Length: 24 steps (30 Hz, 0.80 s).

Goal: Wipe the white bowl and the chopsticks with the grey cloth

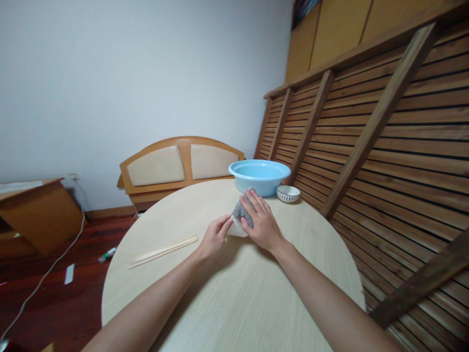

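My right hand [261, 220] lies over a grey scouring pad [242, 209] and presses it onto a small white object [236, 229] on the round pale wooden table [234, 293]. The fingers of that hand curl round the pad. My left hand [214, 238] pinches the near left edge of the white object with thumb and fingertips. Most of the white object is hidden under the two hands, so I cannot tell what it is.
A pair of wooden chopsticks [163, 251] lies left of my hands. A light blue plastic basin [260, 176] and a small white bowl [287, 193] stand at the table's far edge. A slatted wooden frame [384, 146] leans along the right.
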Each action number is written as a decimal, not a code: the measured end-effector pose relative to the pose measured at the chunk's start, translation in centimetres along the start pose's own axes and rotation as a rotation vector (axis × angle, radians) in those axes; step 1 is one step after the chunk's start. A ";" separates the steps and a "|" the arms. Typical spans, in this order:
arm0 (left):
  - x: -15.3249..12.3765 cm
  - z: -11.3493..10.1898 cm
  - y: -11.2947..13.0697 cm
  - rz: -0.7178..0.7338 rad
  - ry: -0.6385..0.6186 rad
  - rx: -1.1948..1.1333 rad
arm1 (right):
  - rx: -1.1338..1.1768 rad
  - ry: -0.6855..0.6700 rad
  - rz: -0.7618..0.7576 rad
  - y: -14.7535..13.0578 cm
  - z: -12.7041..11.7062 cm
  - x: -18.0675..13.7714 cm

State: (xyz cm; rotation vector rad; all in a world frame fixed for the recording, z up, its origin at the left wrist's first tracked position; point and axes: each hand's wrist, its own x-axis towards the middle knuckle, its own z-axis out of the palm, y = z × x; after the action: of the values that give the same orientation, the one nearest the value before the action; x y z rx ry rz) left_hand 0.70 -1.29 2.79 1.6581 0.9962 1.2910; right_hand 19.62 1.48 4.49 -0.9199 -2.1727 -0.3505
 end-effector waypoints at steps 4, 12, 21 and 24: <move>0.0 -0.1 0.1 0.001 -0.022 -0.036 | 0.044 0.016 -0.028 1.0 0.0 -0.3; 0.0 0.3 0.0 0.014 -0.005 -0.017 | 0.006 0.020 -0.002 -0.2 0.1 -0.1; 0.1 0.2 0.1 -0.001 -0.029 -0.053 | 0.214 0.046 0.170 2.8 1.0 -0.6; 0.1 0.2 0.2 -0.005 -0.032 -0.058 | 0.280 0.056 0.298 3.8 1.5 -1.0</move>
State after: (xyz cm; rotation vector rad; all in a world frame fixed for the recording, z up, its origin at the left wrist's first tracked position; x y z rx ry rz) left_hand 0.93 -1.28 2.95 1.6264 0.9350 1.2739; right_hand 22.01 4.39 2.57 -1.0381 -1.9352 0.0707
